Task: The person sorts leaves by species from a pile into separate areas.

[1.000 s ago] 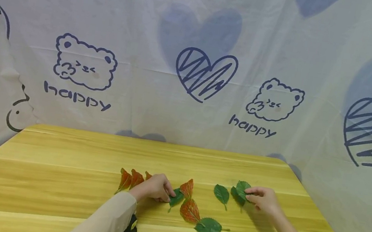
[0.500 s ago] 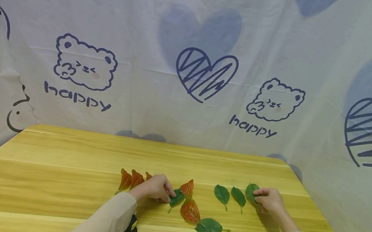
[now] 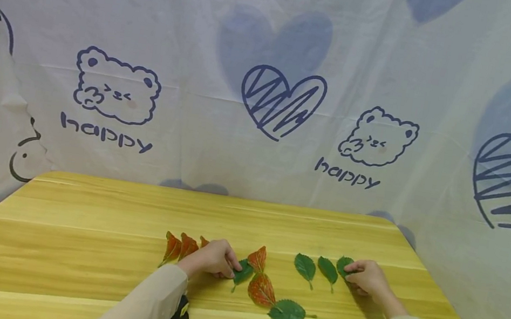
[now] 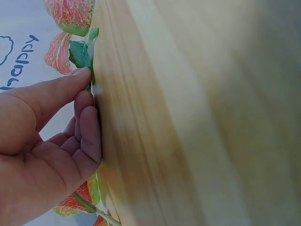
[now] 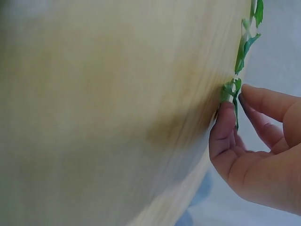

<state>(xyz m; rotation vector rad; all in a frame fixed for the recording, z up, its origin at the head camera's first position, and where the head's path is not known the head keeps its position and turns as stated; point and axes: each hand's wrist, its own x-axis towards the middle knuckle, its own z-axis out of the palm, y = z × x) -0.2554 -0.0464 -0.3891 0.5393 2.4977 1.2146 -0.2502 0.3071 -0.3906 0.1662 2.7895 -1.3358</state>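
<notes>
My left hand [image 3: 218, 259] pinches the lower left edge of a green leaf [image 3: 243, 271] between thumb and fingers, low over the table. In the left wrist view the thumb covers part of that leaf [image 4: 80, 54]. A red-orange leaf [image 3: 257, 258] touches its upper right, and a larger red leaf [image 3: 261, 289] lies below, meeting another green leaf [image 3: 286, 313]. At the right, my right hand [image 3: 366, 277] pinches a green leaf [image 3: 343, 266], partly hidden by the fingers. Two green leaves [image 3: 304, 267] lie apart to its left.
Several red-orange leaves [image 3: 172, 247] stand in a row left of my left hand, one partly hidden behind it. All lie on a yellow wood-grain table [image 3: 88, 267]. A white printed cloth [image 3: 200, 135] hangs behind and along the sides.
My right hand has carried its green leaf rightward off the second leaf, then lowered it slightly left, beside that leaf. The left hand has stayed in place.
</notes>
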